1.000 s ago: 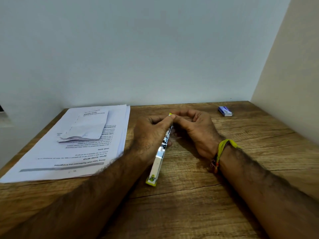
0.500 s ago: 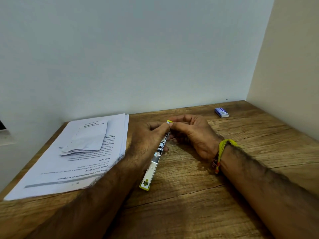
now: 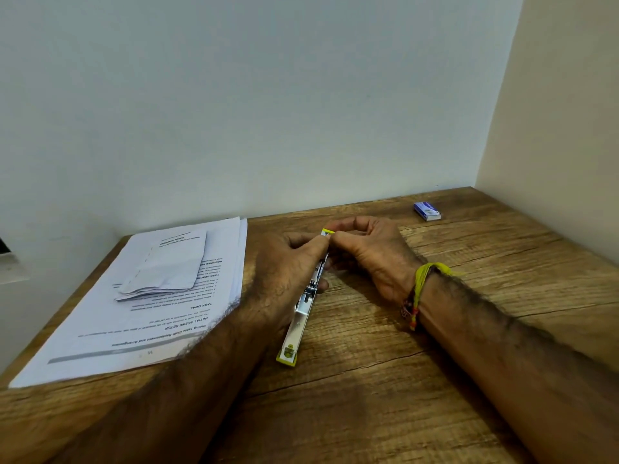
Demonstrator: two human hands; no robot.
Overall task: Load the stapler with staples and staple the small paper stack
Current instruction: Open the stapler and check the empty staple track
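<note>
Spanning the whole lower view, the wooden counter carried everything, set into a corner between two plain walls. On its left side lay a large pile of printed sheets, and on top of that pile sat the small paper stack, its near edge slightly curled; it looked parked there within easy reach and untouched, so the stapling step was judged not yet done.

The left hand lay alongside the stapler, its fingers curled round the body, probably to steady it on the counter while the other hand worked. The right hand met it at the stapler's far end, thumb and fingertips pinching there beside the yellow tip; whether a strip of staples was between those fingers could not be told. A yellow thread band circled the right wrist.

The stapler stretched long and thin toward the viewer, with bright metal showing along its length and a yellow near end resting on the wood, which suggested it was opened out for loading.

Well apart, near the back right corner, lay a small blue staple box, presumably set aside.
</note>
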